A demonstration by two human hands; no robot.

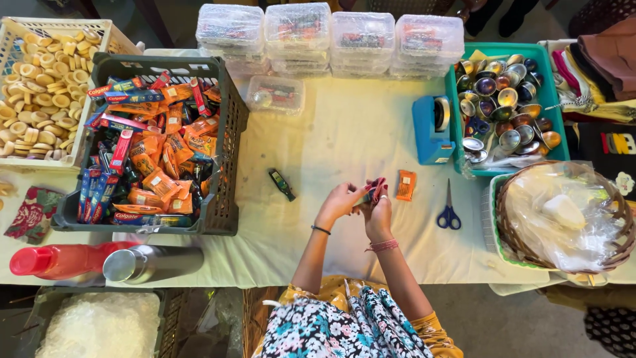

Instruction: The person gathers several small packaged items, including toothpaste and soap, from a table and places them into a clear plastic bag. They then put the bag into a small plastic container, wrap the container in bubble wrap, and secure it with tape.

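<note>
Surface: a long table (344, 139) under a cream cloth, creased in places, running from left to right across the view.
Left hand (339, 202): raised just above the cloth, fingers pinched on a small red packet (376, 189).
Right hand (379, 211): closed on the same red packet from the near side, touching the left hand.
Packet: held between both hands over the middle of the table, not resting on the cloth.
Just beside the hands: an orange sachet (405, 185) to the right, blue-handled scissors (448, 211) further right, a small dark tube (281, 183) to the left.
Left: a dark crate (228, 132) of toothpaste boxes and orange sachets; beyond it a pale basket (13, 40) of round yellow soaps.
Far edge: stacked clear lidded boxes (298, 33).
Right: a blue tape dispenser (430, 129), a teal tray (553, 106) of shiny little metal bowls, a wicker basket (517, 232) lined with plastic.
Near edge, left: a red bottle (59, 260) and a steel flask (152, 262) lying on their sides.
Room: grey floor near the person; folded cloth at the far right.
</note>
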